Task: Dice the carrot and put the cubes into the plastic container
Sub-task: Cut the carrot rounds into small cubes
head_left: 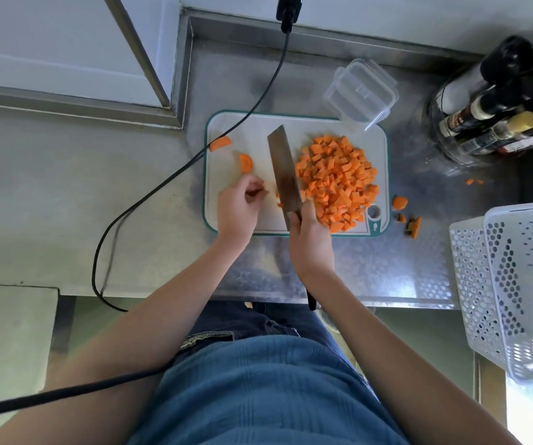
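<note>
A heap of orange carrot cubes (337, 179) lies on the right half of the white cutting board (242, 130). My right hand (310, 239) grips the handle of a cleaver (283, 165), whose blade stands against the heap's left side. My left hand (238, 207) hovers over the board's left part with fingers curled, pinching a small carrot bit. Two half-round carrot slices (245, 162) lie on the board's left. The clear plastic container (360, 93) stands empty just beyond the board's far right corner.
Carrot scraps (408, 216) lie on the steel counter right of the board. A white perforated basket (515, 284) sits at the right, a rack of bottles (496, 110) at the far right. A black cable (194, 159) crosses the board's left corner.
</note>
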The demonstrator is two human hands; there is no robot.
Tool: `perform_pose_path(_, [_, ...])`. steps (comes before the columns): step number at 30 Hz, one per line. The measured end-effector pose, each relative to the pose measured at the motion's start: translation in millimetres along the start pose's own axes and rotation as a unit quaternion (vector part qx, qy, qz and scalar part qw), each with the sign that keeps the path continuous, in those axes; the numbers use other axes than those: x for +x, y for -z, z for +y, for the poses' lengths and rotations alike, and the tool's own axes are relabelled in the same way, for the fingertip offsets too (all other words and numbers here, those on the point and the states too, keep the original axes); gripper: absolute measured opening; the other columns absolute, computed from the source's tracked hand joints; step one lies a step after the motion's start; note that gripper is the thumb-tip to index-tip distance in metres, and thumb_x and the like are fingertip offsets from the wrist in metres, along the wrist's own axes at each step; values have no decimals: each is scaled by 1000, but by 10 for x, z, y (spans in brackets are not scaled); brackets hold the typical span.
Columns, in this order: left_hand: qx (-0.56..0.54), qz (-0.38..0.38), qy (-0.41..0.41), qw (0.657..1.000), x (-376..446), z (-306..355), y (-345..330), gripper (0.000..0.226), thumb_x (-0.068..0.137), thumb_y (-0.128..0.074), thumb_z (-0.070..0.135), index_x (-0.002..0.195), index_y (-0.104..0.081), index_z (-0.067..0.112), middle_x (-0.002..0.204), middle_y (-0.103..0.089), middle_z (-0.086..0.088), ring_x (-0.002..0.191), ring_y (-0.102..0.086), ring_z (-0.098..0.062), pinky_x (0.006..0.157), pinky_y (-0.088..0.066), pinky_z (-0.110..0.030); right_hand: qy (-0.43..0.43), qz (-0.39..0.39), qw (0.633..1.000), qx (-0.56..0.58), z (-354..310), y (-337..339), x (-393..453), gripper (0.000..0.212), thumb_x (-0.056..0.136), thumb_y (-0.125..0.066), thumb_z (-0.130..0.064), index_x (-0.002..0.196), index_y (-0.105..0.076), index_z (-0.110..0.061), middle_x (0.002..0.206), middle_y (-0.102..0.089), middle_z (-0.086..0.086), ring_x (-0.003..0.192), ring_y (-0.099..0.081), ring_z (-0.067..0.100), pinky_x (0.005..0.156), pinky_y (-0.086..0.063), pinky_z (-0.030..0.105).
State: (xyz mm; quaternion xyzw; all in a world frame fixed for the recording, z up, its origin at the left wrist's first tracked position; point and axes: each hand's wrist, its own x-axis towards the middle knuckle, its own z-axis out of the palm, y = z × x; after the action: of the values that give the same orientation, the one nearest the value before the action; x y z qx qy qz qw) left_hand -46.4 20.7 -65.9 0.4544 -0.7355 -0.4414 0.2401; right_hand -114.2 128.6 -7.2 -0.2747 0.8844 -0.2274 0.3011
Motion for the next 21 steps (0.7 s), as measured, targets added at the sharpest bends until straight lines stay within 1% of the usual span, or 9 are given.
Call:
perform_pose_path(3, [15,21,27,999,-67,-150,193,16,80,-70,4,94,-63,7,85,-64,3,75,-60,-8,69,-46,-10,-14,-34,999,-6,21,-55,-10,19,103,-33,-22,113,-39,-7,76,-52,9,71,-55,33,58,-41,36])
perform_pose_path(5, [27,23,40,999,-71,-212,294,21,79,-69,3,98,-61,7,90,-64,-1,74,-60,-8,68,-47,-11,-26,-36,999,-19,83,-36,28,19,103,-33,-23,113,-39,-8,84,-58,16,77,-58,36,62,-44,39])
perform_pose_path(8, [58,7,15,998,22,-228,385,28,79,-64,-3,105,-59,5,101,-58,-4,71,-56,-9,68,-44,-13,-35,-7,999,-34,188,79,133,20,103,-33,-23,115,-39,-8,88,-59,21,79,-58,39,64,-46,42])
perform_pose_path(10, [91,-23,-15,995,156,-208,410,36,79,-65,-2,114,-59,7,109,-55,-7,71,-55,-11,75,-45,-18,-31,3,999,-41,214,147,215,20,103,-33,-22,116,-39,-8,85,-57,19,77,-57,38,62,-44,40])
perform_pose_path(12, [114,-66,-37,991,333,-198,391,46,79,-68,3,123,-57,10,119,-52,-8,81,-60,-18,81,-49,-30,-22,3,999,-50,208,175,260,19,103,-33,-21,114,-39,-7,81,-55,16,73,-54,35,60,-41,37])
perform_pose_path(14, [133,-99,-45,985,470,-187,332,50,80,-70,9,128,-56,11,127,-49,-11,98,-59,-25,88,-49,-35,-12,10,999,-44,189,166,268,17,103,-34,-21,110,-39,-6,77,-54,15,68,-53,34,55,-38,35])
perform_pose_path(16, [150,-108,-65,981,537,-170,263,45,80,-72,13,123,-60,8,124,-51,-13,107,-55,-27,93,-43,-30,-8,18,999,-25,161,149,242,15,102,-35,-21,106,-38,-7,72,-51,11,64,-51,32,48,-33,32])
perform_pose_path(18, [166,-102,-97,976,559,-142,220,35,78,-73,11,112,-66,5,115,-57,-13,103,-55,-27,89,-37,-23,-3,18,1000,-7,130,134,213,12,102,-36,-21,104,-37,-9,69,-50,8,62,-51,31,49,-34,31])
perform_pose_path(21, [157,-114,-133,972,546,-119,182,27,76,-69,0,103,-67,4,104,-64,-12,98,-58,-28,85,-41,-26,2,12,1000,3,108,123,198,8,102,-35,-22,100,-34,-14,71,-52,9,64,-53,33,53,-39,34])
